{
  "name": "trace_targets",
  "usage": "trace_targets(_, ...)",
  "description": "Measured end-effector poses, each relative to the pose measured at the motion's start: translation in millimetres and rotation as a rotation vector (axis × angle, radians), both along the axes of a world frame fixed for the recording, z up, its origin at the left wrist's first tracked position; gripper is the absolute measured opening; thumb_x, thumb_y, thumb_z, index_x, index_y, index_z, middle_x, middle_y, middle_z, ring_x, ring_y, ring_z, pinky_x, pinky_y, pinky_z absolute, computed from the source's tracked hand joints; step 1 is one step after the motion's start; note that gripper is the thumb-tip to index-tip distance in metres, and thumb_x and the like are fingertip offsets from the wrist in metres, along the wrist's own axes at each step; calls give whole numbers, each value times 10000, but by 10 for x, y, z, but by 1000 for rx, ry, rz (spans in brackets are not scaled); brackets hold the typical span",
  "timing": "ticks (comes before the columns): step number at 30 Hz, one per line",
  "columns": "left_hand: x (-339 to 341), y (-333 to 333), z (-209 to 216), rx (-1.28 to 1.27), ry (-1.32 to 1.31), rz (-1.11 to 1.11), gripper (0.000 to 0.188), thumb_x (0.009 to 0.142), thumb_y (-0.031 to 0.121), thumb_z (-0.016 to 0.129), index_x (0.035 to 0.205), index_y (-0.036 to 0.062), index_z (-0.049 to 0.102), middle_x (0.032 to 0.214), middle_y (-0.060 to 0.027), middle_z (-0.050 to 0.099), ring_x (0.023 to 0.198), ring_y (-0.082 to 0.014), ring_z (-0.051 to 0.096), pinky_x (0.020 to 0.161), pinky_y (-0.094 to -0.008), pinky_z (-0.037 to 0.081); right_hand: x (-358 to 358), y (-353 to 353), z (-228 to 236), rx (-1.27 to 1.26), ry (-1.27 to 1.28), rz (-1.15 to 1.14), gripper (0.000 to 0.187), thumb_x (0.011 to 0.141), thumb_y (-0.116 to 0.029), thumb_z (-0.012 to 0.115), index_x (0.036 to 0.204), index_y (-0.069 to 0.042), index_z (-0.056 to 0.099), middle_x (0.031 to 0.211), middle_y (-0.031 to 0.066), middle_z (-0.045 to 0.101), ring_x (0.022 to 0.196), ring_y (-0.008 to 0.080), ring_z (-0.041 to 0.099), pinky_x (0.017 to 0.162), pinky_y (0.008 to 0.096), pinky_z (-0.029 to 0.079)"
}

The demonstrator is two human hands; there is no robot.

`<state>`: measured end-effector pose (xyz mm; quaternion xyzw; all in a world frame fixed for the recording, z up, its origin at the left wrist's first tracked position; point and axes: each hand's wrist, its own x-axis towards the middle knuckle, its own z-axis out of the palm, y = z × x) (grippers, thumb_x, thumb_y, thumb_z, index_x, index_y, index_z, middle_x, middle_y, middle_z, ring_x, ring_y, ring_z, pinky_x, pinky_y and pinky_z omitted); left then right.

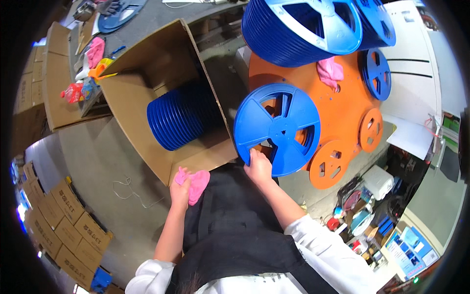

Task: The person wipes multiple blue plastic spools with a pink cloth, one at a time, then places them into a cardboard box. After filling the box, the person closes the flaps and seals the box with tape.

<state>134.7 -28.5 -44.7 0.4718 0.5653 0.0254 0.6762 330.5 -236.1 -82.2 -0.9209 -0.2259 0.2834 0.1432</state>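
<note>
My right hand (pixel 258 166) grips the lower left rim of a blue plastic reel (pixel 254 115), its fingers reaching into a cut-out. This reel lies at the near left edge of an orange round table (pixel 338 115), apparently over others. In my left hand (pixel 180 190) is a bunched pink cloth (pixel 198 186), held by the near corner of an open cardboard box (pixel 139 122). A row of blue reels (pixel 171 120) stands on edge inside that box. Shadow hides the far end of the row.
Tall stacks of blue reels (pixel 284 41) stand at the table's far side. Another pink cloth (pixel 330 71) and a smaller blue reel (pixel 377 73) lie there too. Orange discs (pixel 327 165) ring its near right edge. Stacked cartons (pixel 68 230) fill the lower left; a grey workbench (pixel 156 19) runs behind.
</note>
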Motion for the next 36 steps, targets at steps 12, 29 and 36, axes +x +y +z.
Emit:
trace_targets(12, 747, 341, 1120, -232, -590, 329, 328, 896, 171, 646, 1183, 23, 589, 1110, -104, 655, 1014, -225, 634, 929, -375, 512, 905, -989, 2932, 1243, 824, -665, 488, 960, -306, 552, 1340, -24, 430, 1021, 122, 653, 950, 277, 666, 830, 417, 564)
trace_targets(29, 1271, -593, 2345, 891, -1015, -1032, 287, 795, -2, 633, 1081, 3, 639, 1213, -193, 624, 1186, -323, 578, 1024, -419, 432, -351, -714, 2964, 1956, 1131, -776, 437, 934, -489, 582, 1046, -80, 476, 616, -32, 380, 472, 68, 394, 469, 246, 334)
trace_targets(36, 730, 815, 1701, 932, -338, -749, 264, 856, 92, 633, 1119, 68, 620, 1089, -182, 643, 963, -355, 638, 838, -392, 511, -427, -840, 2959, 2182, 1099, -833, 408, 958, -445, 565, 1036, -56, 468, 585, -38, 346, 451, 61, 377, 457, 243, 315)
